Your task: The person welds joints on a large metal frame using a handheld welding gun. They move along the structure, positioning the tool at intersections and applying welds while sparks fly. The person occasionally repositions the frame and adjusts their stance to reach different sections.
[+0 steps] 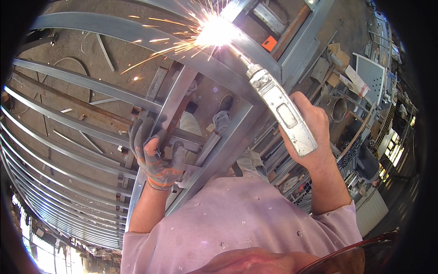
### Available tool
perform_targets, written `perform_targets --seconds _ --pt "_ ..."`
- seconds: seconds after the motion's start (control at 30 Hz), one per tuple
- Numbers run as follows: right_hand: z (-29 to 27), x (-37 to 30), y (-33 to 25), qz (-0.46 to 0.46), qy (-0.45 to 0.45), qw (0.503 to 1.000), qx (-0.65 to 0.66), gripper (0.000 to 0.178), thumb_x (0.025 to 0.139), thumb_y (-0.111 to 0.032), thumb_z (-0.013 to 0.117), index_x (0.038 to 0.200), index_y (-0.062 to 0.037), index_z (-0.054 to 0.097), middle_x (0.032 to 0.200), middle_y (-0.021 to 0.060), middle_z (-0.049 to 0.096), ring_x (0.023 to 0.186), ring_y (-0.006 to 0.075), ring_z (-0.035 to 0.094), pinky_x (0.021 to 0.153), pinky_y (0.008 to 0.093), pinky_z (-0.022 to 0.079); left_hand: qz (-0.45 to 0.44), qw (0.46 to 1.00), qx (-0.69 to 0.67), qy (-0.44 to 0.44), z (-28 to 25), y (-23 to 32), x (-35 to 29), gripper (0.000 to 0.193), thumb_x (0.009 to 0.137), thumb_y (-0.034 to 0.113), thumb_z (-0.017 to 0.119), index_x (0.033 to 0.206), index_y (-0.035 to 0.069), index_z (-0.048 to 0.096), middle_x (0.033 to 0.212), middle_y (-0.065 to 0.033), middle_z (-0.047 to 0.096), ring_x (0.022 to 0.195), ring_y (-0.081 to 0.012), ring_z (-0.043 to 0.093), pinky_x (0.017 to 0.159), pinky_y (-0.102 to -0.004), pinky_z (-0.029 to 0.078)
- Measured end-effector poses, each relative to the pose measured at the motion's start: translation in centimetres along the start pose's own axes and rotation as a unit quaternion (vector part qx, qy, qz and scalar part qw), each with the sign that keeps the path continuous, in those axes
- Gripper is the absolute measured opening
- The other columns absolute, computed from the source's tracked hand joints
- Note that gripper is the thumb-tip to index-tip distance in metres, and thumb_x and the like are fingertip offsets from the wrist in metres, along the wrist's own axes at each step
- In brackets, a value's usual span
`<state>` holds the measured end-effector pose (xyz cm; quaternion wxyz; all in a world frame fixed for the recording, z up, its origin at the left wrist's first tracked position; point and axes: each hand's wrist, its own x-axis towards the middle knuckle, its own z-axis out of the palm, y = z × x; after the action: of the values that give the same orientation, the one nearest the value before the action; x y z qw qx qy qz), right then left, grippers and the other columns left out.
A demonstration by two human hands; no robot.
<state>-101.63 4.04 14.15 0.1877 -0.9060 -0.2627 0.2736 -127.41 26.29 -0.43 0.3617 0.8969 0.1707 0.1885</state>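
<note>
My bare right hand (314,121) is wrapped round a boxy, silver handheld welding gun (284,112). The gun's narrow nozzle points up and left, into a blinding white flare on a steel frame (223,73) of square tubes. Orange sparks fly mostly leftward from that spot, and the glare hides the joint. Lower left, my left hand (157,157) wears a worn grey and orange glove with a hole in it. Its fingers and thumb curl round a steel tube (175,98) of the frame, well away from the flare.
Long parallel steel bars (73,155) fan out on the left. An orange tag-like piece (269,43) sits beside the frame at the top. On the right stand scrap, cardboard pieces (338,57), a round metal pipe end (334,107) and a perforated metal panel (370,75).
</note>
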Motion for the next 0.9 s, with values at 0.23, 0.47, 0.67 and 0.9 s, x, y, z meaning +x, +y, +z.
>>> perform_targets --seconds 0.23,0.47,0.67,0.9 --pt "0.0 -0.2 0.1 -0.007 0.005 1.000 0.001 0.023 0.084 -0.005 0.077 0.100 -0.0025 0.061 0.076 0.0198 0.065 0.076 0.0448 0.072 0.065 0.0405 0.054 0.004 1.000 -0.001 0.003 0.0 -0.2 0.2 0.067 0.085 0.021 0.079 0.145 0.018 0.050 0.145 -0.0191 0.058 0.135 -0.0490 0.056 0.116 -0.0649 0.041" --pt "0.0 -0.7 0.8 -0.043 0.020 0.998 0.033 0.018 0.087 -0.002 0.075 0.099 -0.0011 0.061 0.076 0.0189 0.066 0.076 0.0439 0.072 0.064 0.0404 0.054 0.017 0.999 -0.020 0.025 0.3 -0.2 0.2 0.059 0.084 0.021 0.079 0.137 0.012 0.055 0.147 -0.0245 0.060 0.134 -0.0504 0.059 0.116 -0.0634 0.043" --pt "-2.5 -5.4 2.5 -0.009 0.021 0.994 0.104 0.033 0.087 -0.005 0.079 0.118 -0.0012 0.067 0.083 0.0160 0.072 0.074 0.0334 0.072 0.069 0.0363 0.055 -0.015 0.999 0.030 0.035 0.8 -0.2 -2.1 0.055 0.082 0.018 0.080 0.132 0.007 0.058 0.142 -0.0232 0.065 0.134 -0.0494 0.060 0.117 -0.0602 0.044" --pt "-9.4 -14.1 1.7 0.035 0.099 0.935 0.337 0.034 0.090 0.004 0.080 0.121 -0.0008 0.068 0.093 0.0030 0.066 0.081 0.0134 0.067 0.070 0.0272 0.055 0.070 0.971 -0.200 -0.114 4.4 13.1 -1.6 0.069 0.084 0.025 0.089 0.143 0.003 0.061 0.142 -0.0196 0.063 0.133 -0.0425 0.062 0.115 -0.0484 0.049"
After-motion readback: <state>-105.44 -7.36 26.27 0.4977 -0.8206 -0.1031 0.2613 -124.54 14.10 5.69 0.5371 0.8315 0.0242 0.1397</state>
